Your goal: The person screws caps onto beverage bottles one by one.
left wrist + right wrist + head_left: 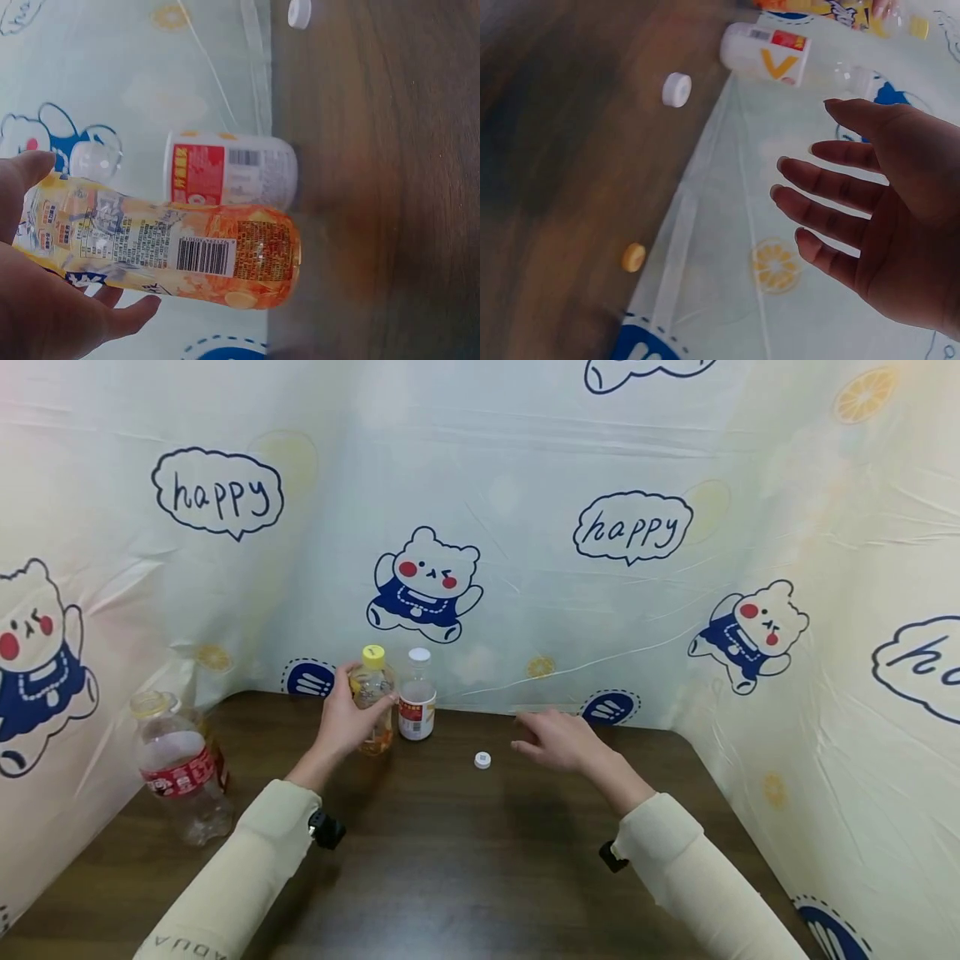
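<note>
— So, gripping what with the left hand [347, 717]?
— Grasping a clear plastic bottle with a yellow cap and orange-yellow print [371, 689], held upright just beside a translucent bottle with a white-and-red label [417, 714]. Impossible to tell whether touching the brown wooden bench [450, 860].
— And with the right hand [561, 742]?
— Holding nothing, with fingers [831, 182] loosely spread, near a small round white cap [482, 761] and a small round orange cap [634, 257].
— At which step, then?
— Probably positioning the yellow-capped bottle; next, apparently, needing a level base before loosening the grip.
— Any writing?
— Barcode [206, 256] on the gripped bottle, orange "V" [780, 66] on the neighbour, "happy" on the pale printed curtain [517, 452]. Unable to read the red band of the clear bottle at far left [180, 777].
</note>
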Motion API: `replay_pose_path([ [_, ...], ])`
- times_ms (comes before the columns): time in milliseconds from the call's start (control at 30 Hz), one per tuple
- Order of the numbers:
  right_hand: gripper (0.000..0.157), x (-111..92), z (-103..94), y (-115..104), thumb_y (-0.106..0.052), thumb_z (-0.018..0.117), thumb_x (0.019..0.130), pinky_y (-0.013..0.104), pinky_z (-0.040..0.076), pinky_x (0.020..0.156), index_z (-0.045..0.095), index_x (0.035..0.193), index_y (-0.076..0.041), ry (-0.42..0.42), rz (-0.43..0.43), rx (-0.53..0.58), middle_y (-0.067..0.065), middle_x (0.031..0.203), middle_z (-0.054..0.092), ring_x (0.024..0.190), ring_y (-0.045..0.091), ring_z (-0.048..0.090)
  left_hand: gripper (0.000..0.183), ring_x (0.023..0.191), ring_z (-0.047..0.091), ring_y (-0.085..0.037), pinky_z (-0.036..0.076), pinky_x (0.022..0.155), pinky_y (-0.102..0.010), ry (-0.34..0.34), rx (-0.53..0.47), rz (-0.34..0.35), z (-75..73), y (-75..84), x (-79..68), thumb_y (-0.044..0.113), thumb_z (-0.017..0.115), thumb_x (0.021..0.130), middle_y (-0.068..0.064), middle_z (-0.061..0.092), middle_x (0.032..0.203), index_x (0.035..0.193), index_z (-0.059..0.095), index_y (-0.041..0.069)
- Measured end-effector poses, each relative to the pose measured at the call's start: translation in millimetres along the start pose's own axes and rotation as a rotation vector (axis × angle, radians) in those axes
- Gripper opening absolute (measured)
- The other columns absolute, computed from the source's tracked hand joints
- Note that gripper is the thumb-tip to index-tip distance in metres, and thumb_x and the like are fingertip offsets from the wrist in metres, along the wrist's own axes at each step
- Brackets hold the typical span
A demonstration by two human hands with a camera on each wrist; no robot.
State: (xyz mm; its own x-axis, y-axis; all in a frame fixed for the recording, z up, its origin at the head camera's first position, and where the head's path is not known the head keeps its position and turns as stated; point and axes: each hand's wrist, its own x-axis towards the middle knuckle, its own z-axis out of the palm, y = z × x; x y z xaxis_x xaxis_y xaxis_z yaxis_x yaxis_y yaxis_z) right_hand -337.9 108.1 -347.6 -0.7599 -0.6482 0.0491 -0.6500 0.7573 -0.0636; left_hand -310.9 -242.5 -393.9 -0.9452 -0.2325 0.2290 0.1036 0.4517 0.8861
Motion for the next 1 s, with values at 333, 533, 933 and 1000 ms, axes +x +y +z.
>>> replay_pose_path([
  [333, 0.036, -1.1, 15.8, 18.5, -0.043, 0.064, 0.100, 0.032, 0.048, 0.060, 0.068, 0.124, -0.016, -0.039, 0.044, 0.006, -0.008, 0.080, 0.062, 0.072, 0.011, 0.057, 0.088, 0.143, 0.036, -0.046, 0.036, 0.112, -0.065, 0.053, -0.012, -0.071, 2.8, -8.0, 13.5, 0.034, 0.071, 0.097, -0.027, 0.033, 0.157, 0.159, 0.013, 0.014],
  [533, 0.032, 0.6, 21.5, 24.3, -0.041, 0.064, 0.100, 0.038, 0.055, 0.071, 0.069, 0.120, -0.015, -0.053, 0.068, 0.018, 0.000, 0.100, 0.072, 0.084, 0.015, 0.062, 0.088, 0.143, 0.036, -0.046, 0.036, 0.111, -0.066, 0.043, -0.013, -0.091, 3.8, -15.4, 16.8, 0.036, 0.069, 0.098, -0.027, 0.031, 0.158, 0.160, 0.011, 0.015],
  [933, 0.031, -1.6, 33.5, 45.9, -0.036, 0.064, 0.101, 0.040, 0.055, 0.071, 0.068, 0.122, -0.014, -0.080, 0.102, 0.057, 0.000, 0.099, 0.070, 0.084, 0.015, 0.063, 0.096, 0.148, 0.026, -0.047, 0.028, 0.115, -0.067, 0.040, 0.147, 0.005, -8.1, -9.8, 5.8, 0.036, 0.068, 0.098, -0.027, 0.021, 0.164, 0.163, 0.002, 0.010],
  [1000, 0.032, -1.3, 37.0, 50.3, -0.036, 0.064, 0.101, 0.040, 0.055, 0.071, 0.067, 0.123, -0.013, -0.088, 0.106, 0.063, 0.000, 0.099, 0.070, 0.084, 0.015, 0.063, 0.095, 0.147, 0.028, -0.048, 0.029, 0.115, -0.067, 0.064, 0.191, 0.048, -11.0, -4.6, -0.4, 0.034, 0.069, 0.098, -0.027, 0.022, 0.163, 0.163, 0.005, 0.008],
])
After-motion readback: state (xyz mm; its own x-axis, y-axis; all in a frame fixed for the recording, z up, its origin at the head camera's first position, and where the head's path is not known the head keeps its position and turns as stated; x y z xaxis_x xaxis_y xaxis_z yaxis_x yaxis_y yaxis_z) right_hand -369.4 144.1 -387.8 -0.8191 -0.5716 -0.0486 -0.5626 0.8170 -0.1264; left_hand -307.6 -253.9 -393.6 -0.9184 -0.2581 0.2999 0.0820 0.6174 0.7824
